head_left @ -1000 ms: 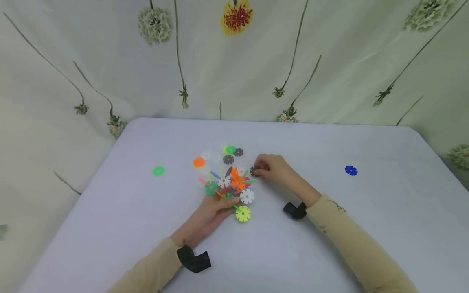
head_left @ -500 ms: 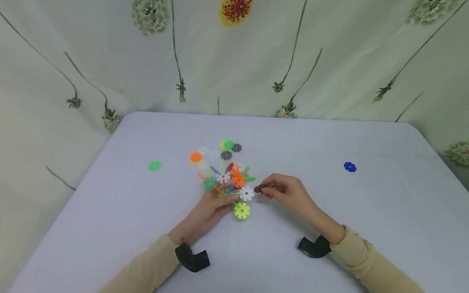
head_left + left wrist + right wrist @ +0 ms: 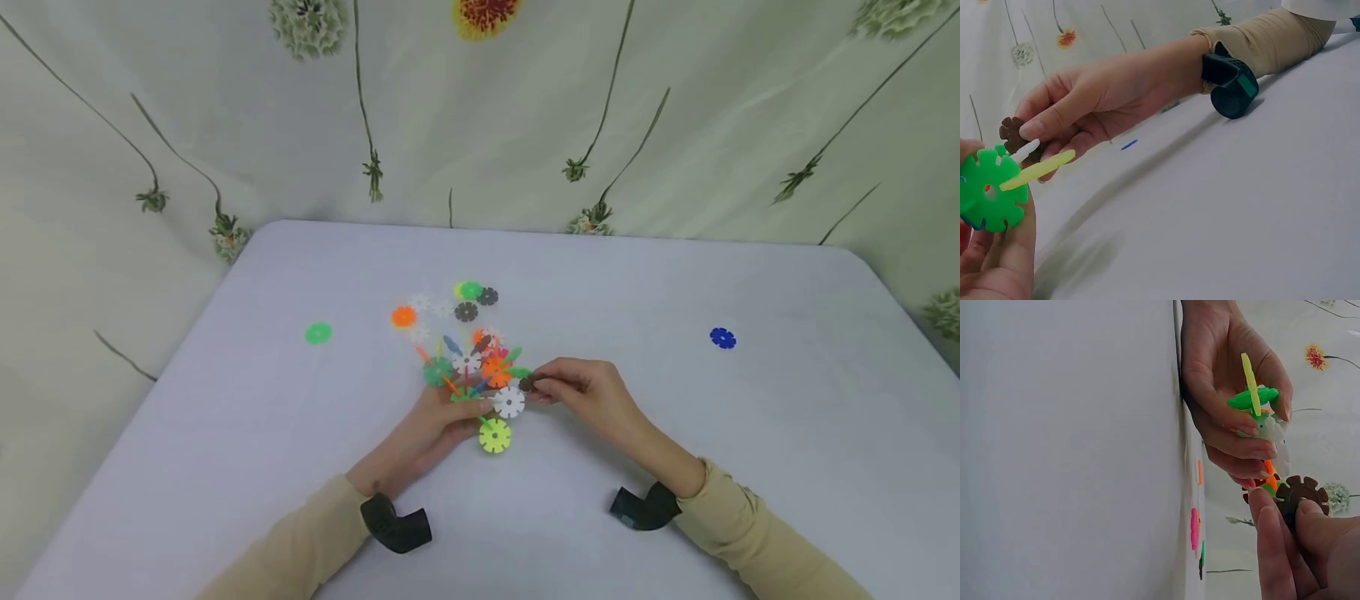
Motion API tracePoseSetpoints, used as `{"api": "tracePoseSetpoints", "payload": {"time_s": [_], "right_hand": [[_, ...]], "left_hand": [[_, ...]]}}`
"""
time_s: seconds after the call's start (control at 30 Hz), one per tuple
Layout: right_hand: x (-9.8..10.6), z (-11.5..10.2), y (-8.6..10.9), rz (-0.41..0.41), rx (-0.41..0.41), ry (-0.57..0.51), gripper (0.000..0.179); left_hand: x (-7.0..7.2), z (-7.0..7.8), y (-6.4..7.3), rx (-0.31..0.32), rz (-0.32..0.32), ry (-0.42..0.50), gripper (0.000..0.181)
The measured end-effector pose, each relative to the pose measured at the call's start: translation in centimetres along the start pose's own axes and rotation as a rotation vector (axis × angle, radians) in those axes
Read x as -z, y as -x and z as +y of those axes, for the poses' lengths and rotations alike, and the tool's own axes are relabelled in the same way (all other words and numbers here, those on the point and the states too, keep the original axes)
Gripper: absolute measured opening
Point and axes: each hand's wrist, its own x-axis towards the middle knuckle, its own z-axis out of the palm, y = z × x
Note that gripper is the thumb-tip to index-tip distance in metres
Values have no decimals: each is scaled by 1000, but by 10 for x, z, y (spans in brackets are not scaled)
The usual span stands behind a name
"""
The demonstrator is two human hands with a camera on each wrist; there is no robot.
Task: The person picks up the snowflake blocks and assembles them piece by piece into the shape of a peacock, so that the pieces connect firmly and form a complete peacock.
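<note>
Since the frame of a second ago, the right hand (image 3: 588,392) has come back toward the person, bringing the brown disc (image 3: 527,382) down to the near right of the cluster (image 3: 493,372); against the half-second frame, the cluster has shifted slightly toward that hand, narrowing the gap. Step in hand, as judged: fitting one more notched disc onto the joined discs. Right thumb and fingers are clamped on the brown disc; the right wrist view shows the thumb across its face and a good part of the notched rim projecting beyond the fingertips, free to meet another piece. It lies close against the green pieces (image 3: 519,372) and just beside the white disc (image 3: 509,402); whether any slot is engaged cannot be told. Left hand (image 3: 433,427): fingers curled round the cluster, thumb lying near the white disc; yellow disc (image 3: 494,436) juts out on the near side. Next move probably calls for lining up slot with slot, edges crossed, then a short push while the left hand braces the cluster. Possible fault: pressing off-line could twist neighbouring joints loose. Loose discs, including an orange disc (image 3: 403,317), lie beyond on the table (image 3: 187,458).
</note>
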Motion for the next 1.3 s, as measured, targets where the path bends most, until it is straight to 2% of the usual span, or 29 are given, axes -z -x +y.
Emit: {"api": "tracePoseSetpoints", "payload": {"time_s": [0.2, 0.3, 0.47, 0.6, 0.73, 0.93, 1.1, 1.3], "right_hand": [[-2, 1, 1, -15, 2, -57, 12], [-4, 2, 2, -3, 0, -50, 12], [-7, 3, 4, 9, 16, -34, 12], [-10, 0, 5, 29, 48, 18, 11], [-13, -3, 7, 43, 107, 54, 13], [-14, -1, 8, 12, 195, 47, 18], [-17, 0, 7, 9, 226, 58, 16], [-21, 3, 9, 18, 233, 141, 13]], "left_hand": [[-1, 1, 0, 15, -13, 78, 80], [0, 0, 1, 21, -22, 74, 77], [1, -1, 1, 33, -49, 41, 80], [2, -1, 1, 31, -54, 6, 87], [1, -1, 1, 26, -49, -35, 86], [-1, -1, -1, 15, -62, -100, 81], [-1, -2, -2, 28, -63, -121, 84], [-2, -3, 0, 19, -41, -120, 90]]}}
